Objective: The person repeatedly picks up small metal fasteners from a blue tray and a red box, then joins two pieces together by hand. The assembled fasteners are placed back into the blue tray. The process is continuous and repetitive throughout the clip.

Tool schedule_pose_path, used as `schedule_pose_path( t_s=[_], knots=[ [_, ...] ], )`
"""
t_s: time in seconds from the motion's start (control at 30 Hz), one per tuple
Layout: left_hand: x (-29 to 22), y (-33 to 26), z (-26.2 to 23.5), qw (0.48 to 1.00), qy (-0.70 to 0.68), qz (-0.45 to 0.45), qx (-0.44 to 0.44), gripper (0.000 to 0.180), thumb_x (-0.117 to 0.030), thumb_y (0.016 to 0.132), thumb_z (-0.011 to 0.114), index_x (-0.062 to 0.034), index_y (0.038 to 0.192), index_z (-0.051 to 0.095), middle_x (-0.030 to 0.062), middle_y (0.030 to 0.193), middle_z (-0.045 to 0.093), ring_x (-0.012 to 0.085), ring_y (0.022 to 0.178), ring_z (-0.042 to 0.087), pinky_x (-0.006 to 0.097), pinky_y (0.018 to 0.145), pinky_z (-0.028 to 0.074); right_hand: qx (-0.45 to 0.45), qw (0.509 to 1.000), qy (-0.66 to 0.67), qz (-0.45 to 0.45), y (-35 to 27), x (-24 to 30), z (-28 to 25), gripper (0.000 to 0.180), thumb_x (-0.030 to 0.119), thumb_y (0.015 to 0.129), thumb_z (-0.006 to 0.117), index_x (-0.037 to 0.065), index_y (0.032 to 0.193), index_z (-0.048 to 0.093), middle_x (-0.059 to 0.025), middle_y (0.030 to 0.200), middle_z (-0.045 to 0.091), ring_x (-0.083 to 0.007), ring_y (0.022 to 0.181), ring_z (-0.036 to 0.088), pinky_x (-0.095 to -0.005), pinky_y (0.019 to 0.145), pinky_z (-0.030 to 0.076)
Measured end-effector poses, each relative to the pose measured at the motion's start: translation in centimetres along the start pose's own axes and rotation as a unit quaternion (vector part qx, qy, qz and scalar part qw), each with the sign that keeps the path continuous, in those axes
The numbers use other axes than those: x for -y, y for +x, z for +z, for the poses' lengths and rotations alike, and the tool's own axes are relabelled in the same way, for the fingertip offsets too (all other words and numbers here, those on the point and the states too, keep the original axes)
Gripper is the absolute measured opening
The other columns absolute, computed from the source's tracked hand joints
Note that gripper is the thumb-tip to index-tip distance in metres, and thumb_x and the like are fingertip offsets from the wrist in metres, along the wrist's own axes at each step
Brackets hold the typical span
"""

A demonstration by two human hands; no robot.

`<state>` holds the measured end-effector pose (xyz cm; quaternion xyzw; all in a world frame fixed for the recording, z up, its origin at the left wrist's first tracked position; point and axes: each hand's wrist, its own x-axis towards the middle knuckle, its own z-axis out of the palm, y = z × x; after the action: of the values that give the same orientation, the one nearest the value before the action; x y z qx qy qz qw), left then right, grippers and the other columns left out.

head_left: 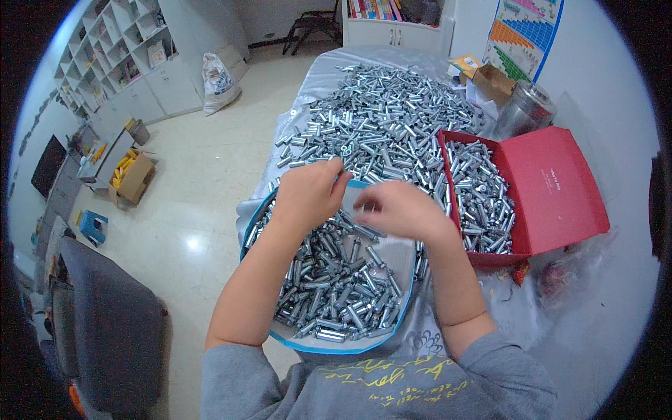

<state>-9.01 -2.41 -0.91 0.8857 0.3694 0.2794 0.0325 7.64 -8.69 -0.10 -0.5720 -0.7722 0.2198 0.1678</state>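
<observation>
My left hand (313,192) is above the far edge of a blue-rimmed tray (308,347), with thumb and fingers pinched together. Whatever is between its fingertips is too small or hidden to tell. Just beyond them, two small metal rings (346,150) show against the pile. To its right, my right hand (400,210) hovers over the tray's far side, slightly blurred, its bent fingers apart and no object visible in them. Inside the tray lie many silver expansion bolts (329,283). A large heap of similar metal parts (392,105) covers the table behind my hands.
At the right, an open red box (556,189) is filled with more metal pieces (479,196). Behind it stand a metal canister (526,108) and a cardboard box (493,84). A dark grey chair (115,322) is left of the table, with a blue stool (92,227) beyond.
</observation>
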Motion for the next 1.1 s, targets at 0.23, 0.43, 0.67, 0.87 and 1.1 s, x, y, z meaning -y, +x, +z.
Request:
schedule_pose_path(
  t_s=[0.23,0.43,0.67,0.87,1.1],
  knots=[
    [-0.5,0.5,0.1,0.999,-0.018,0.037,-0.021,0.019,-0.024,0.082,0.054,-0.0064,0.077,0.055,0.0134,0.068,0.058,0.0326,0.066,0.058,0.042,0.055,0.043,0.082,0.941,-0.328,-0.025,2.3,-2.0,8.1,0.024,0.022,0.07,0.065,0.001,0.081,0.066,-0.0182,0.096,0.062,-0.0295,0.087,0.061,-0.0385,0.073,0.049],
    [0.1,-0.3,0.1,0.999,-0.01,0.036,-0.033,0.019,-0.025,0.082,0.053,-0.0068,0.075,0.054,0.0128,0.067,0.058,0.0322,0.065,0.058,0.042,0.055,0.044,0.252,0.936,-0.141,0.199,2.4,1.5,6.7,0.026,0.009,0.073,0.058,-0.004,0.094,0.062,-0.0196,0.103,0.06,-0.031,0.094,0.059,-0.0403,0.075,0.049],
    [0.2,0.0,-0.1,1.0,-0.008,0.022,-0.014,0.021,-0.026,0.082,0.053,-0.0065,0.075,0.055,0.0135,0.07,0.059,0.0328,0.067,0.058,0.043,0.056,0.044,0.354,0.904,-0.228,0.08,3.4,-1.5,9.5,0.029,0.012,0.081,0.046,-0.014,0.091,0.056,-0.0243,0.089,0.061,-0.0326,0.072,0.063,-0.0416,0.064,0.05],
    [0.2,0.0,-0.5,0.999,-0.024,0.019,-0.031,0.024,-0.028,0.083,0.051,-0.0063,0.074,0.055,0.0135,0.069,0.06,0.0333,0.067,0.059,0.044,0.056,0.044,0.284,0.931,0.093,0.209,3.1,-1.9,7.5,0.027,0.012,0.075,0.051,-0.006,0.094,0.057,-0.0127,0.077,0.058,-0.021,0.057,0.054,-0.0307,0.058,0.046],
    [0.0,-0.1,-0.5,0.994,-0.101,-0.029,0.008,0.033,-0.032,0.088,0.041,-0.0052,0.077,0.057,0.016,0.073,0.06,0.0327,0.07,0.059,0.042,0.056,0.044,0.021,0.832,0.55,0.071,2.1,-0.2,0.1,0.014,0.017,0.083,0.047,0.003,0.085,0.048,-0.0018,0.065,0.044,-0.0082,0.042,0.036,-0.023,0.037,0.026]
  ],
)
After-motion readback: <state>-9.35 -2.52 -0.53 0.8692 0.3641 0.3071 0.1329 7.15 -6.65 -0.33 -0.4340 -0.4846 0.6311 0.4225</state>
